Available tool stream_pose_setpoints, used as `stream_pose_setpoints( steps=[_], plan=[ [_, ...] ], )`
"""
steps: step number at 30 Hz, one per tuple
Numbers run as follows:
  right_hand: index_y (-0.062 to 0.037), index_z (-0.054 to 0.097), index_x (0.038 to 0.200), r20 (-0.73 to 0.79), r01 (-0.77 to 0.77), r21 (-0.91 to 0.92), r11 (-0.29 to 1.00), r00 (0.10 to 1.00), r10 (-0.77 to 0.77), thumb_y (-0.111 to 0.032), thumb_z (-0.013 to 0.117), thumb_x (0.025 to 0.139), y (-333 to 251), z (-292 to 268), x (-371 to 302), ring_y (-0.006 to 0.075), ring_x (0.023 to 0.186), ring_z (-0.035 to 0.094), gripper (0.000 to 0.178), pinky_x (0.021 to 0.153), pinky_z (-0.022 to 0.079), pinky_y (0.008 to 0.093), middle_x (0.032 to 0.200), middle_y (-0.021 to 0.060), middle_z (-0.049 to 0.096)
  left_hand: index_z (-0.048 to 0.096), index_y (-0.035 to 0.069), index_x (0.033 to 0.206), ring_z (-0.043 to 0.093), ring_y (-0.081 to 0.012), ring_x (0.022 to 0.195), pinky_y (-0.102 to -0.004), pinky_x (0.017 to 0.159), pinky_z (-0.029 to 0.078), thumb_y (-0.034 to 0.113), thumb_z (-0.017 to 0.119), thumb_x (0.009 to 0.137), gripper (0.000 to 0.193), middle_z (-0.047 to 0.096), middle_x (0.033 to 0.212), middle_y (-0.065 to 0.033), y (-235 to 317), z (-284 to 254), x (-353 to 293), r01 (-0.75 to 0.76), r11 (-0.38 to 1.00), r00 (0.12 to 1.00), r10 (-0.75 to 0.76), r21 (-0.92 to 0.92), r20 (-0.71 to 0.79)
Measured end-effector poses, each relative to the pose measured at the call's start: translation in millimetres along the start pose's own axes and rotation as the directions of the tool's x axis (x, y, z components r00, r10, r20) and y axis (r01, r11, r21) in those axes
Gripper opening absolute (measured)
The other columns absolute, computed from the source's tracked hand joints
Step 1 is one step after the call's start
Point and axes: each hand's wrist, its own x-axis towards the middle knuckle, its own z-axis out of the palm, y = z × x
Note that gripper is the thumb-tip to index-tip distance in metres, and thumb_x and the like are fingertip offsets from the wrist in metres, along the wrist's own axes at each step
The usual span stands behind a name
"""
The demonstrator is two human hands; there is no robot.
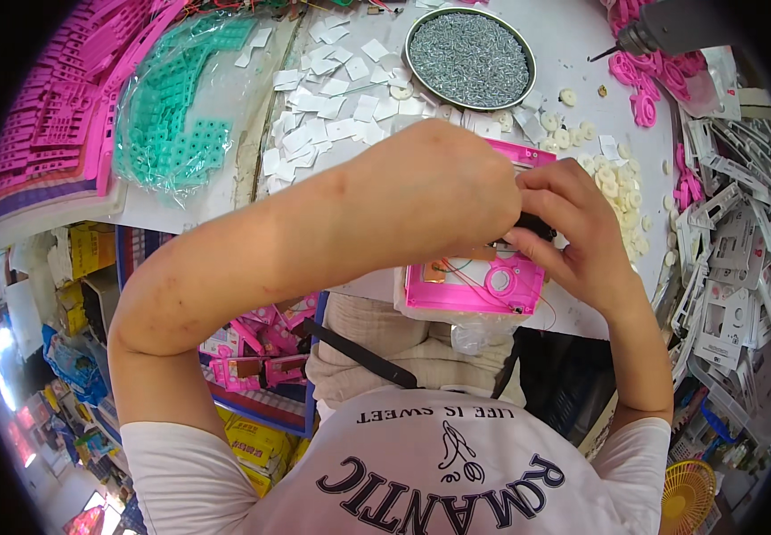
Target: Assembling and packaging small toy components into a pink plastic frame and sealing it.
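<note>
A pink plastic housing (476,297) lies in front of me at the table's near edge, with thin red and green wires, a brown circuit board (435,271) and a round ring opening in it. My left hand (461,178) is bent over the housing's far part; its fingers are hidden behind the back of the hand. From the right, my right hand (577,223) curls in, thumb and fingers closed around a small black part (537,226) over the housing. The part's kind is not clear, being mostly covered by the fingers.
Behind the hands are a round metal tray (409,55) of screws and scattered white square pieces (341,98). Cream round pieces (617,192) lie to the right, below an electric screwdriver (662,34). Bagged green parts (172,116), pink parts (65,107) and white panels (729,303) flank the workspace.
</note>
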Motion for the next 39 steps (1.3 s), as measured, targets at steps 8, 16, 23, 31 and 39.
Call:
stream_pose_setpoints(
  steps=[8, 16, 23, 31, 39],
  plan=[
    [-0.0088, 0.07, 0.105, -0.06, 0.058, -0.197, 0.979, 0.996, -0.071, -0.012, 0.079, 0.075, -12.9, 4.6, -5.3, 0.029, 0.091, 0.064, 0.032, 0.07, 0.056, 0.0361, 0.104, 0.0068, 0.068, 0.068, 0.003, 0.112, 0.067, -0.0269, 0.079, -0.0368, 0.066, 0.054, 0.009, 0.069, 0.085, 0.028, 0.066, 0.092, -0.0097, 23.8, 31.0, -28.6, 0.156, 0.947, 0.887, -0.259, -0.28, -0.382],
    [-0.0103, 0.071, 0.109, -0.045, 0.033, -0.248, 0.968, 0.998, -0.046, -0.013, 0.078, 0.076, -17.3, 4.4, -8.3, 0.0273, 0.092, 0.065, 0.034, 0.066, 0.057, 0.0343, 0.105, 0.0065, 0.068, 0.07, 0.002, 0.107, 0.064, -0.0299, 0.075, -0.0383, 0.064, 0.053, 0.002, 0.066, 0.083, 0.024, 0.064, 0.087, -0.0113, 18.2, 38.2, -22.9, 0.136, 0.893, 0.854, -0.325, -0.429, -0.406],
    [-0.0049, 0.067, 0.105, -0.012, -0.013, -0.205, 0.979, 1.0, 0.011, -0.008, 0.076, 0.076, -27.4, -2.1, 0.4, 0.0275, 0.093, 0.065, 0.031, 0.068, 0.056, 0.0359, 0.104, 0.0086, 0.067, 0.07, 0.002, 0.104, 0.064, -0.0298, 0.074, -0.0386, 0.064, 0.053, 0.003, 0.066, 0.084, 0.021, 0.063, 0.085, -0.0111, 16.0, 35.7, -20.6, 0.12, 0.871, 0.858, -0.332, -0.476, -0.392],
    [-0.0039, 0.065, 0.103, -0.001, -0.049, -0.188, 0.981, 0.999, 0.05, -0.006, 0.076, 0.075, -28.8, -2.2, 0.8, 0.0283, 0.096, 0.063, 0.03, 0.072, 0.056, 0.0369, 0.104, 0.0089, 0.066, 0.071, 0.003, 0.106, 0.063, -0.0296, 0.073, -0.0391, 0.064, 0.052, 0.005, 0.065, 0.085, 0.022, 0.063, 0.084, -0.0107, 19.9, 36.0, -20.2, 0.176, 0.876, 0.855, -0.362, -0.448, -0.372],
    [-0.0033, 0.066, 0.104, 0.018, -0.022, -0.327, 0.945, 0.999, 0.03, -0.009, 0.072, 0.074, -36.1, 0.1, -0.9, 0.0266, 0.099, 0.063, 0.031, 0.069, 0.057, 0.035, 0.105, 0.0083, 0.065, 0.071, 0.0, 0.092, 0.066, -0.0274, 0.065, -0.0356, 0.063, 0.052, 0.014, 0.07, 0.086, 0.015, 0.068, 0.075, -0.0132, 2.0, 25.0, -6.3, 0.258, 0.764, 0.892, -0.423, -0.592, -0.157]
  ],
)
